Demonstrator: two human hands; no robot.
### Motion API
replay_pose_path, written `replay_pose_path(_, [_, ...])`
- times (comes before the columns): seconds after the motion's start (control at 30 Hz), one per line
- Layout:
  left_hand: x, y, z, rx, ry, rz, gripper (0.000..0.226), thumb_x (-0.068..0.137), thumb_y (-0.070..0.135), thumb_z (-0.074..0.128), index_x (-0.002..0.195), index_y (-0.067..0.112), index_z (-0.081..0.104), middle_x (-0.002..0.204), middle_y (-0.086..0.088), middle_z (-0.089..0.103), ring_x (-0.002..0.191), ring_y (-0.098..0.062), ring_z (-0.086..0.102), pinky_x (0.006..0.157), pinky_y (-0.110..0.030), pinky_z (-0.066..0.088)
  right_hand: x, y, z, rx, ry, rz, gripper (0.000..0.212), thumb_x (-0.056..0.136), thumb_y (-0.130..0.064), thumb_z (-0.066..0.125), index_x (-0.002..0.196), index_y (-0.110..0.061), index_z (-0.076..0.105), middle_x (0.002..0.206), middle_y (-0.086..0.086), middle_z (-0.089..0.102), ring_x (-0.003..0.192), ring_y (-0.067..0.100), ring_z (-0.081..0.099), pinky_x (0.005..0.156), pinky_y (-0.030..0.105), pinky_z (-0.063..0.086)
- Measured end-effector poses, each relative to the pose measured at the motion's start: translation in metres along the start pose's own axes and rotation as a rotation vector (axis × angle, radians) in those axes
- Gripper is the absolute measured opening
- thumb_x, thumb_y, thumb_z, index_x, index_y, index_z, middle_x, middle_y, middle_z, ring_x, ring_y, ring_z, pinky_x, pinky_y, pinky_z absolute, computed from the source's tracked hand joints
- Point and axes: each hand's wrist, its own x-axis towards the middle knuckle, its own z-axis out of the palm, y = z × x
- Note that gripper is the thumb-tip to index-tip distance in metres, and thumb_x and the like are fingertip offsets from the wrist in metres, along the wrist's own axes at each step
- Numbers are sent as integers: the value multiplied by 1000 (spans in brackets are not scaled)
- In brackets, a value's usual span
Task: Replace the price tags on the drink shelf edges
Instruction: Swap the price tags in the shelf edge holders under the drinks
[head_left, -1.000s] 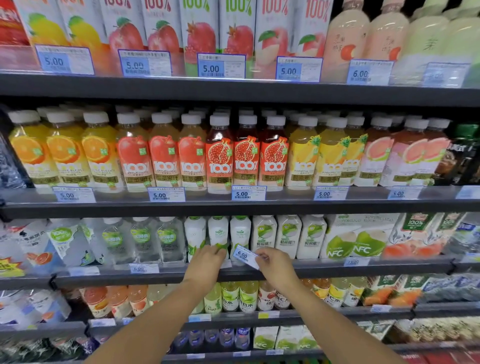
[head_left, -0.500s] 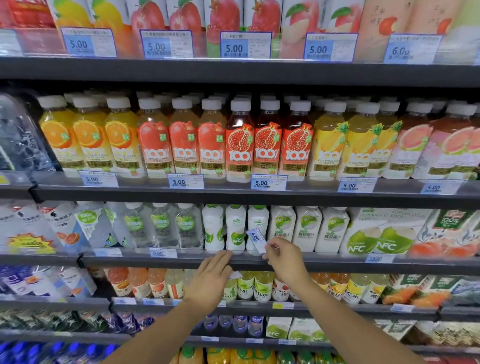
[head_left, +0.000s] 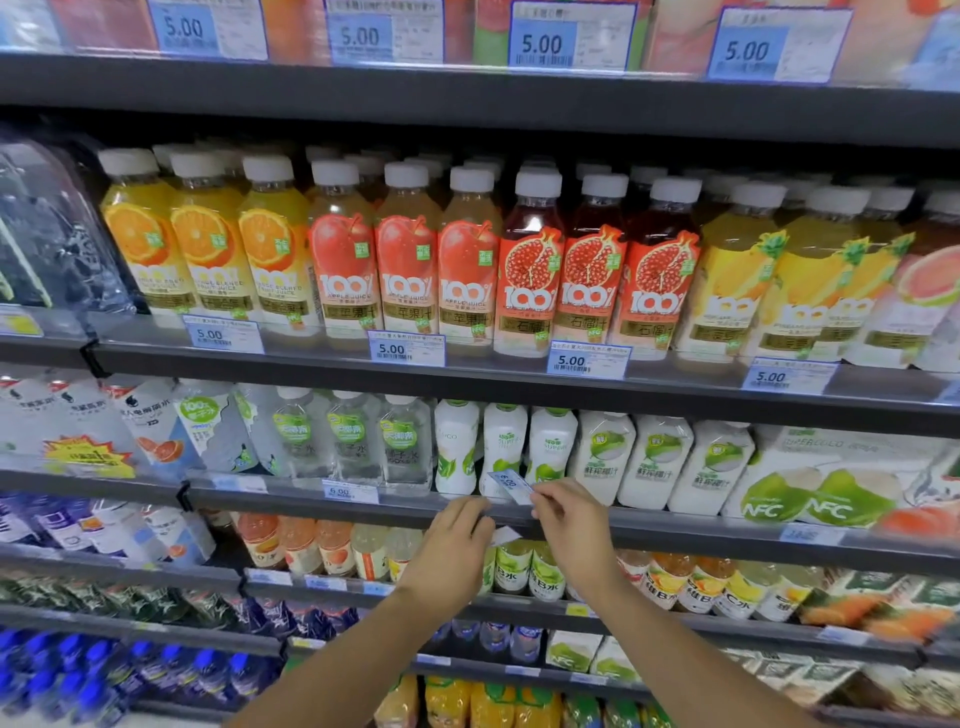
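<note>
Right hand: pinches blue-and-white paper price tag; best slid level into dark grey shelf-edge rail. Left hand: grip unclear.

Bare forearms, bare left grip, right grip

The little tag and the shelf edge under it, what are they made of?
The price tag looks like thin matte paper or card: flat, printed, pinched by the right hand. The shelf edge seems painted metal, possibly plastic: dark grey, smooth, faint sheen.
</note>
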Motion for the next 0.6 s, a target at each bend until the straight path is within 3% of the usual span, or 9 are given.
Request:
replay_pose_path(0.17, [2,0,-1,-39,76,18,31,72,-2,62,103,5,58,123,-14,55,117,-32,52,94,-44,49,0,4,7,-132,-25,-138,21,98,-14,56,114,-14,70,98,-6,62,84,7,61,80,25,52])
replay_pose_path(0.3, [1,1,-2,-56,64,9,35,70,-2,60,104,5,58,124,-14,54,116,-32,51,93,-44,48,3,5,6,-152,31,-190,24,95,-6,59,115,-13,70,100,-6,61,87,3,58,84,16,47])
replay_pose_path(0.4, [2,2,-4,-55,60,-2,37,68,-3,62,104,4,59,122,-13,56,113,-31,52,91,-43,49,5,7,6,-217,-32,-257,30,89,3,64,115,-11,69,102,-3,61,86,3,57,85,10,42])
replay_pose_path(0.6, [4,2,-8,-41,59,-16,38,70,-1,61,107,6,59,121,-11,56,111,-30,51,90,-40,48,6,13,-2,-222,-55,-313,32,87,5,66,115,-11,69,100,-3,61,85,5,60,82,21,50])
